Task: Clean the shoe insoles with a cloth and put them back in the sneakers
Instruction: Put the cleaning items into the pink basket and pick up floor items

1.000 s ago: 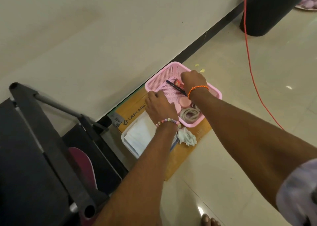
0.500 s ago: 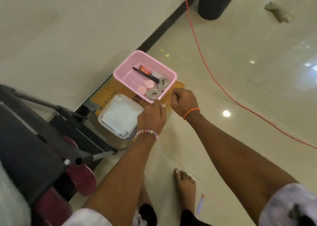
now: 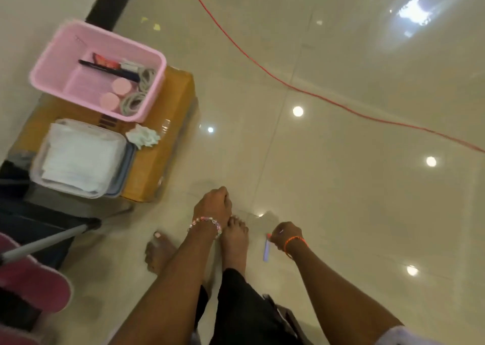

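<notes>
Right hand (image 3: 286, 236): fingers curled; whether the small pen-like object (image 3: 266, 250) on the floor beside it is pinched cannot be told. If it is only half caught, it may roll off across the glossy tile.
Left hand (image 3: 213, 205): loosely clenched above the bare feet (image 3: 235, 239); nothing is seen in it.
Stacked cloths (image 3: 78, 161): lying in a clear tray on the cardboard box (image 3: 160, 145). The tray overhangs the box edge and could be tipped by a careless pull.
Crumpled rag (image 3: 143, 136): loose on the box, easily knocked to the floor.
Pink basket (image 3: 52, 53): holds small items that a passing reach could snag.
Orange cable (image 3: 262, 68): trip risk when stepping away.
Insoles, sneakers: not identified with certainty; a pink flat shape (image 3: 34, 287) at lower left may be an insole.
</notes>
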